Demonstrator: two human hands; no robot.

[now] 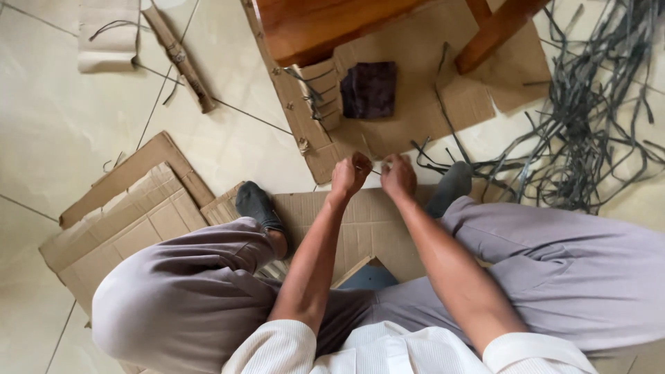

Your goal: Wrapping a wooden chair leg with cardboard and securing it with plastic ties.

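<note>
Left hand (350, 173) and right hand (398, 174): both pinched shut on a thin dark strip (376, 171) between them, above cardboard sheet (415, 104). Dark strip pile (582, 138) far right on floor (55, 125).

White sleeves, lilac trousers (grey socks)

Trousers (187, 284) pale lilac-grey, plain; socks (255, 203) dark grey; sleeves (277, 350) white, finely ribbed. Cardboard sheets (131, 221) tan with faint corrugation lines; floor tiles (48, 131) cream. Far stool (312, 24) reddish-brown wood; cloth square (369, 88) dark purple-brown; strips (589, 131) at far right dark grey.
</note>
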